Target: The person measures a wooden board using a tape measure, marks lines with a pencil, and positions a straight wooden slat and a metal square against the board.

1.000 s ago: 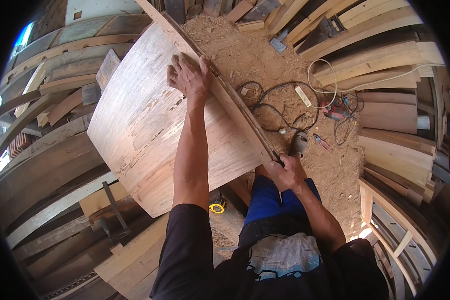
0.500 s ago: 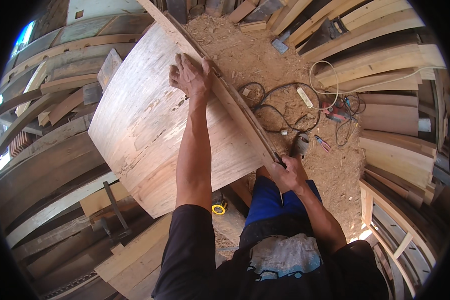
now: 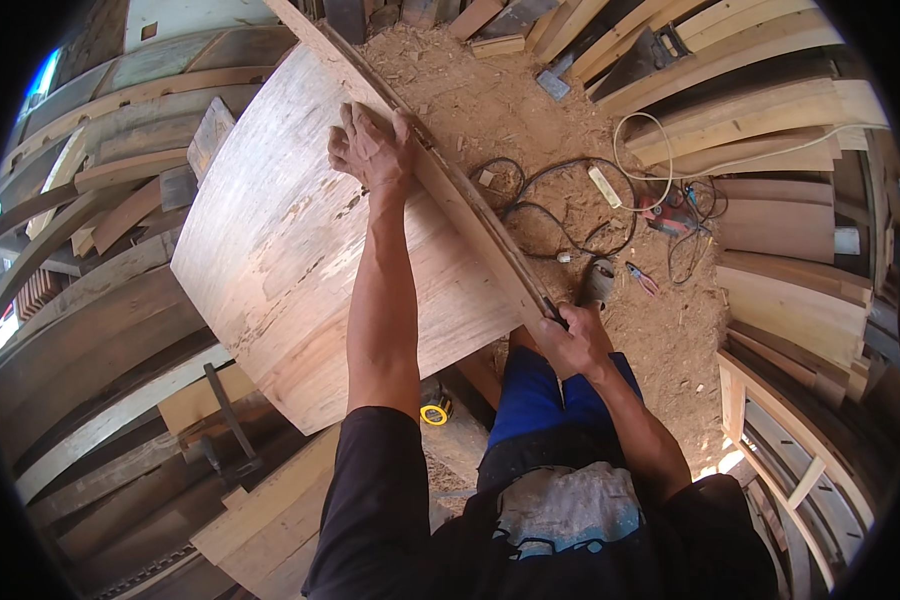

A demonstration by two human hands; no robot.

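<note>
A broad, pale plywood panel (image 3: 270, 230) lies slanted in front of me, with a long narrow wooden board (image 3: 470, 230) along its right edge. My left hand (image 3: 375, 150) rests on the panel's upper part, fingers apart and bent, its thumb side against the board. Near the board's lower end, my right hand (image 3: 575, 345) is closed by the edge. Something small and dark shows between its fingers; its kind is too covered to tell.
A tape measure (image 3: 435, 408) lies below the panel. On the sawdust-covered floor are pliers (image 3: 642, 279), a white power strip (image 3: 604, 187), looping black cable (image 3: 635, 225) and a red power tool (image 3: 665, 215). Stacked planks (image 3: 785, 210) line the right; a clamp (image 3: 232, 420) sits at left.
The view has shifted slightly, so the scene sits a little further left. Both hands keep nearly the same places on the panel and board.
</note>
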